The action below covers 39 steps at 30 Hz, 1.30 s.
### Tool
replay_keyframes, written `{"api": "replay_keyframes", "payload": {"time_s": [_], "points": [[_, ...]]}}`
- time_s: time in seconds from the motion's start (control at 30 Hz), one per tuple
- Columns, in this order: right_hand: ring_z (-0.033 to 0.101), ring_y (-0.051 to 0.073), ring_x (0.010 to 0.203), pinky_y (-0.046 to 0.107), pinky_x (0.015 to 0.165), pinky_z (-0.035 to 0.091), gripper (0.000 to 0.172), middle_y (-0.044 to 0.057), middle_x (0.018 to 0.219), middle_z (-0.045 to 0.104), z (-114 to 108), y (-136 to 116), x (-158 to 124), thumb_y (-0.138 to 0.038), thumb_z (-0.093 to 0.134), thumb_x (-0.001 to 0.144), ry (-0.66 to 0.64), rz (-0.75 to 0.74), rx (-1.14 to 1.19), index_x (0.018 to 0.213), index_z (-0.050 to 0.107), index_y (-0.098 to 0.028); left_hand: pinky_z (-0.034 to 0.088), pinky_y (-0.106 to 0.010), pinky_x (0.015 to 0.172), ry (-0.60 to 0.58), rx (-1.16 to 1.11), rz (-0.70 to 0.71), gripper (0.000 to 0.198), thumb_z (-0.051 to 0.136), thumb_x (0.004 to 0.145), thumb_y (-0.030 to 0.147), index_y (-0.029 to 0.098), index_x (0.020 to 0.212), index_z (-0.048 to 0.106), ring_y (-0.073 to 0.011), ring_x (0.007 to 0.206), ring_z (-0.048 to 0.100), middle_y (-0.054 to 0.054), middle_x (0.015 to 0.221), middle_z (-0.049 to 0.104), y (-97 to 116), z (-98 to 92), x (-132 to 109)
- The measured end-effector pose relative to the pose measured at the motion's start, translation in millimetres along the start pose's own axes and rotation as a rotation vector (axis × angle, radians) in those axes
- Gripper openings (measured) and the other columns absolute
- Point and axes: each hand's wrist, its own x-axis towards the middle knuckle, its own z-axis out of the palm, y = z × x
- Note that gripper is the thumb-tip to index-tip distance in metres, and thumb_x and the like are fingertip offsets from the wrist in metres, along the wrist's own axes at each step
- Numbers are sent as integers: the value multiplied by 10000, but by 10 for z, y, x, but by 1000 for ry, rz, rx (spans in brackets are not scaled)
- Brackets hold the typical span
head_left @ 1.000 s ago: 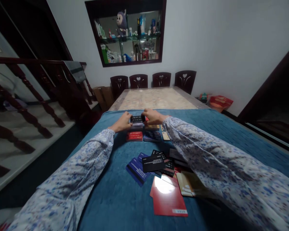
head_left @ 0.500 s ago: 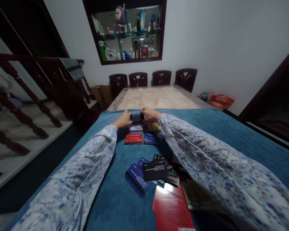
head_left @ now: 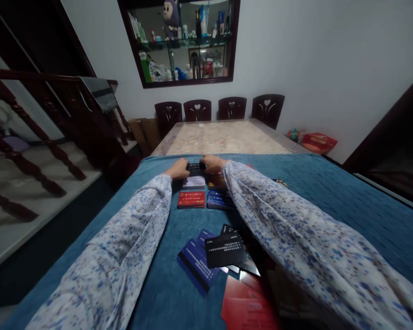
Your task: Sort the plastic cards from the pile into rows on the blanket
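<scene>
The left arm (head_left: 124,256) and right arm (head_left: 296,233), both sleeved to the wrist, extend forward and converge. The left hand (head_left: 178,169) and right hand (head_left: 213,163) lie near each other but apart, backs uppermost, fingers bent inward; fingertip detail is indistinct.

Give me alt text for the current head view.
A person's left hand and right hand, in floral sleeves, are at opposite ends of a black card near the far edge of a blue cloth. Nearer are card stacks, then loose blue cards, black cards and flat red pieces.
</scene>
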Motion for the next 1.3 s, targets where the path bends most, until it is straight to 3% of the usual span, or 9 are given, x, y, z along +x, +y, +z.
{"api": "replay_keyframes", "payload": {"time_s": [0.2,0.43,0.7,1.07,1.3], "points": [[647,265,1195,262,880,515,488,145,1371,635,28,6,75,-211,679,815,-27,0,-11,1302,674,-168,559,-307,914,-66,-28,-7,351,618,700,147,144,1036,719,-286,1060,691,-97,1055,762,-25,40,59],[733,220,951,237,760,520,605,80,1162,765,29,17,135,-163,699,746,-89,1,117,1347,648,-200,559,-330,927,-114,-79,7,380,623,691,141,138,1059,718,-294,1051,701,-112,1097,762,-80,41,108],[727,240,1024,253,781,537,686,91,1218,746,72,32,200,-208,760,713,-95,24,89,1384,621,-231,550,-351,928,-105,-86,37,398,692,628,156,151,1026,699,-328,1086,678,-117,1098,748,-100,71,150],[722,234,1028,217,721,523,519,94,1171,759,83,51,257,-196,723,733,-103,26,109,1252,717,-182,562,-325,801,-144,-77,-16,293,662,582,138,179,869,704,-308,968,695,-82,891,752,-66,82,234],[707,234,1078,215,757,524,506,70,1178,758,105,90,285,-193,740,711,-99,32,117,1218,738,-200,543,-293,814,-143,-77,-32,231,673,610,143,183,835,704,-265,943,684,-48,839,741,-59,71,222]]}}
